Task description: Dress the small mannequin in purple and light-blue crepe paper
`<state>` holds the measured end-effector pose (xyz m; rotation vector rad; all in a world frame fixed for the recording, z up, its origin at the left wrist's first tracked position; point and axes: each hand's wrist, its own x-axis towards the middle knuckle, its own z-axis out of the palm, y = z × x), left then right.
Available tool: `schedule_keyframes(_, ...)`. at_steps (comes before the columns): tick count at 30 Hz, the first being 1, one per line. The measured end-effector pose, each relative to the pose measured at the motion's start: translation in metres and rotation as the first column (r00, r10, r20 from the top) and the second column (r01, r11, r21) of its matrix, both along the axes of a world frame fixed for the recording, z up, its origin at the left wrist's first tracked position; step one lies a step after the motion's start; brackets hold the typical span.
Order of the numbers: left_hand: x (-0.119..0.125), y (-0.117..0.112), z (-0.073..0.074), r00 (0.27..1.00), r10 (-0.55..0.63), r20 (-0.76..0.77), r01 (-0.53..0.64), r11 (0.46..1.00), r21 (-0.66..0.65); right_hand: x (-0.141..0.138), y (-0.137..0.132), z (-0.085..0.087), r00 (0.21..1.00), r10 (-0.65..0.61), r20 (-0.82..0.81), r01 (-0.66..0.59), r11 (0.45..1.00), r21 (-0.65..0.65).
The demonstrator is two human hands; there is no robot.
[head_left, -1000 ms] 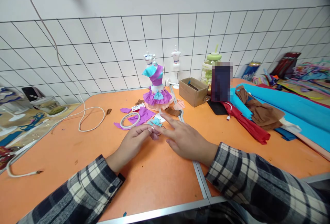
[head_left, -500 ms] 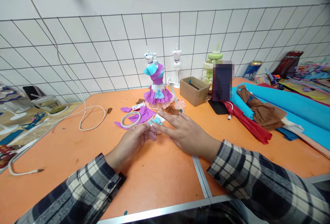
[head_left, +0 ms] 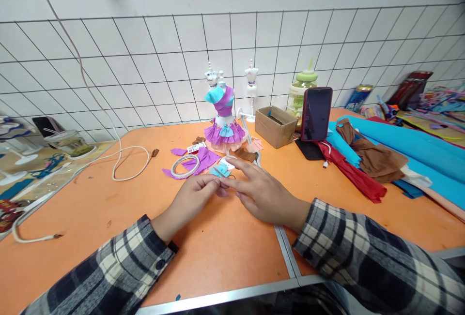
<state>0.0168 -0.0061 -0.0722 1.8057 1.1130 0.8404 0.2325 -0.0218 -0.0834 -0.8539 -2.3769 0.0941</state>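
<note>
My left hand (head_left: 196, 198) is closed in a pinch, its thumb and fingertips meeting the tip of a finger of my right hand. Whatever sits in that pinch is too small or hidden to make out. My right hand (head_left: 264, 191) is open, palm down, with its fingers stretched toward the left. Just beyond the fingertips lie light blue paper scraps (head_left: 219, 170), purple paper pieces (head_left: 208, 158) and a roll of tape (head_left: 175, 168). Behind them stands a small dress form (head_left: 224, 110) wearing a purple and blue paper dress with a ruffled skirt.
A cardboard box (head_left: 275, 130), a phone on a stand (head_left: 317, 114) and a green-lidded jar (head_left: 304, 87) stand at the back right. Rolls of blue paper (head_left: 410, 148), red paper (head_left: 358, 179) and brown paper (head_left: 381, 157) lie at right. A white cable (head_left: 119, 160) loops at left.
My left hand has shifted slightly right and turned, closing at my right fingertip. A small white bit seen at the fingers before no longer shows. The view has tilted slightly.
</note>
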Motion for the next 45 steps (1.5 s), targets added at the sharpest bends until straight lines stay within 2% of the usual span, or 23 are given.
schedule_keyframes(4, 0.000, -0.001, -0.003, 0.997, -0.046, -0.057, 0.048, 0.998, 0.027, 0.002, 0.001, 0.000, 0.999, 0.015, -0.042, -0.019, 0.997, -0.081)
schedule_keyframes(10, 0.003, -0.006, 0.001, 0.986, -0.058, 0.157, 0.062, 0.998, -0.016, 0.002, 0.006, -0.004, 0.974, -0.002, -0.228, -0.048, 0.975, -0.215)
schedule_keyframes(14, 0.004, -0.005, 0.003, 0.987, -0.056, 0.151, 0.061, 0.998, -0.026, 0.000, 0.007, -0.005, 0.956, -0.002, -0.293, -0.080, 0.961, -0.266)
schedule_keyframes(18, 0.002, -0.001, 0.001, 0.990, -0.017, 0.143, 0.021, 1.000, -0.021, -0.002, 0.004, -0.003, 0.956, 0.011, -0.294, -0.102, 0.949, -0.298)
schedule_keyframes(22, -0.001, 0.001, -0.002, 0.988, 0.016, 0.153, -0.007, 0.998, -0.059, -0.001, 0.003, -0.003, 0.955, 0.016, -0.297, -0.101, 0.956, -0.274)
schedule_keyframes(27, -0.002, 0.003, -0.003, 0.979, 0.049, 0.198, -0.028, 0.993, -0.111, -0.001, 0.003, 0.000, 0.936, -0.026, -0.351, -0.087, 0.950, -0.300)
schedule_keyframes(29, -0.002, 0.002, -0.001, 0.973, 0.094, 0.212, -0.084, 0.995, -0.057, -0.002, 0.004, 0.002, 0.902, -0.086, -0.423, -0.108, 0.904, -0.414)
schedule_keyframes(32, -0.002, 0.001, 0.003, 0.978, 0.140, 0.153, -0.153, 0.985, 0.082, -0.003, 0.008, 0.003, 0.796, -0.215, -0.566, -0.241, 0.744, -0.623)
schedule_keyframes(35, 0.001, 0.000, 0.003, 0.993, 0.090, 0.070, -0.097, 0.991, 0.091, -0.002, 0.012, 0.001, 0.685, -0.339, -0.645, -0.395, 0.570, -0.720)
schedule_keyframes(37, 0.004, -0.001, 0.001, 0.999, 0.035, 0.039, -0.037, 0.998, 0.040, -0.001, 0.014, -0.002, 0.647, -0.377, -0.662, -0.459, 0.501, -0.734)
schedule_keyframes(39, 0.007, -0.003, -0.003, 0.999, -0.007, 0.031, 0.008, 1.000, -0.012, -0.001, 0.014, -0.004, 0.640, -0.347, -0.686, -0.491, 0.502, -0.712)
schedule_keyframes(43, 0.007, -0.006, -0.006, 0.995, -0.034, 0.097, 0.043, 0.995, -0.092, -0.003, 0.012, -0.006, 0.639, -0.291, -0.712, -0.488, 0.563, -0.667)
schedule_keyframes(44, 0.006, -0.006, -0.005, 0.989, -0.037, 0.144, 0.057, 0.990, -0.132, -0.003, 0.011, -0.006, 0.663, -0.277, -0.695, -0.452, 0.592, -0.667)
schedule_keyframes(45, 0.005, -0.006, -0.004, 0.979, -0.037, 0.203, 0.076, 0.979, -0.188, -0.004, 0.011, -0.007, 0.705, -0.252, -0.663, -0.389, 0.644, -0.659)
